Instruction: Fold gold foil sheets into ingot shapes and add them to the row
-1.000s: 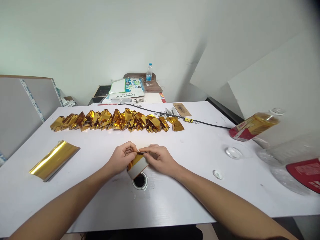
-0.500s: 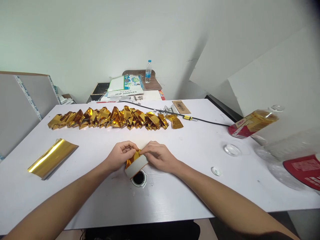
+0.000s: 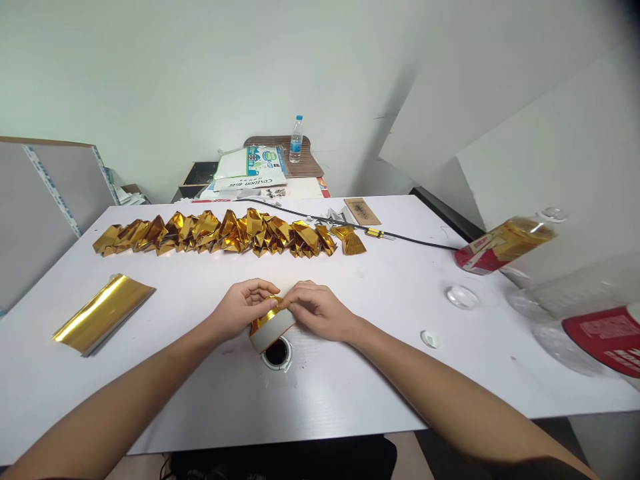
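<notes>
Bright, even indoor light.
Glare on gold foil sheet (image 3: 103,313); soft shadows; stretched, blurred right edge.

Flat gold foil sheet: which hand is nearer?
Left. Both pinch the folded gold foil piece; the left hand is right of the flat gold foil sheet, the right hand farther right.

My white table (image 3: 350,400) carries a row of gold folds (image 3: 225,233) and a foil sheet (image 3: 103,312). Cable (image 3: 415,239) at back, bottle (image 3: 505,245) on the right.

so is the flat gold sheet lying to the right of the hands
No, the flat gold sheet lies left of the left hand, which pinches the folded gold piece.
</notes>
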Motion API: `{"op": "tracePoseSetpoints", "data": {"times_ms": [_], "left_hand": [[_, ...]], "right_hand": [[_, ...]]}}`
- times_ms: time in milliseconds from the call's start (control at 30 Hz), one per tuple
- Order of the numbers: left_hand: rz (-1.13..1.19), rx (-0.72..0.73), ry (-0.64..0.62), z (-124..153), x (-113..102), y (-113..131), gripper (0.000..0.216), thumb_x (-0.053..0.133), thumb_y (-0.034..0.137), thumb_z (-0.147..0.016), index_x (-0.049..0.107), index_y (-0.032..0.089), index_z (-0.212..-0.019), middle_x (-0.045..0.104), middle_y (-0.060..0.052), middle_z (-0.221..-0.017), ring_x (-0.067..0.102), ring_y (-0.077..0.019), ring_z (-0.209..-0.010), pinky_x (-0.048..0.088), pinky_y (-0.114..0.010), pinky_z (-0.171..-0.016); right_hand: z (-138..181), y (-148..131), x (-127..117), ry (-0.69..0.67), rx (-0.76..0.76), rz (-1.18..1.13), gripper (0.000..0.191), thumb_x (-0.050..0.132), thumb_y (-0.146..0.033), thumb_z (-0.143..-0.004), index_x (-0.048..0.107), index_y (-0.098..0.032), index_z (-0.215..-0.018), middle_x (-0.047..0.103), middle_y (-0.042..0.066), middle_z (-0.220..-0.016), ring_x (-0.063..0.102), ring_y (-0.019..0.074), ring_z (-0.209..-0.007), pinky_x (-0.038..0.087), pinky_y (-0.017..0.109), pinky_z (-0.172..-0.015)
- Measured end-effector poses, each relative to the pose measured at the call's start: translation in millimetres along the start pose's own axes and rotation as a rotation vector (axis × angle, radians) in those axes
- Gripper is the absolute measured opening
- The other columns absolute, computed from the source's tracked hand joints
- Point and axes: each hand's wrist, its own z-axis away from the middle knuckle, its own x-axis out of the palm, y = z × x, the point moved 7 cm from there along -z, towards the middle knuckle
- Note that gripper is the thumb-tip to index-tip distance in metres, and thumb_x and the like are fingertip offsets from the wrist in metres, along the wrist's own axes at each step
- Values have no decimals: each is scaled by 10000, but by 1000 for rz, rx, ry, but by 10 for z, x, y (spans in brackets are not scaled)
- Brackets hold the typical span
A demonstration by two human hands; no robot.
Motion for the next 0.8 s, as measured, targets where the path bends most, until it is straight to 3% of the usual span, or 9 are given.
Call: {"op": "tracePoseSetpoints", "data": {"times_ms": [267,500,633,800], "left_hand": [[-19,-43,-32,17,10,3,491,904,554,-719,818,166,-1008,814,-95,-921,745,-216,-800,596,-314,-714],[-59,-34,-72,30,11,51,449,906,512,-727,849,180,-1024,830,-117,-1022,766,-256,-912,619,-359,-816],[-54,-25,-99,37,24,51,425,894,456,-748,831,161,-1046,823,-126,-1035,756,-232,-894,603,-321,-781],[-79,-24,-36,28,-17,27,332,880,408,-750,770,161,-943,795,-63,-859,702,-165,-726,539,-263,-662]], "right_hand": [[-4,-11,-28,-52,6,-8,181,527,-274,-1064,705,-250,-1044,780,52,-949,702,207,-880,535,410,-890],[-8,-53,-40,-89,-32,-31,212,491,-292,-1085,698,-249,-1058,773,61,-964,695,215,-921,534,415,-918],[-8,-52,-20,-104,-33,-26,206,486,-270,-1081,689,-246,-1055,772,60,-978,695,214,-942,527,414,-931],[-4,-42,-2,-102,-38,-18,200,486,-250,-1072,684,-244,-1051,765,53,-963,690,210,-921,520,413,-920]]}}
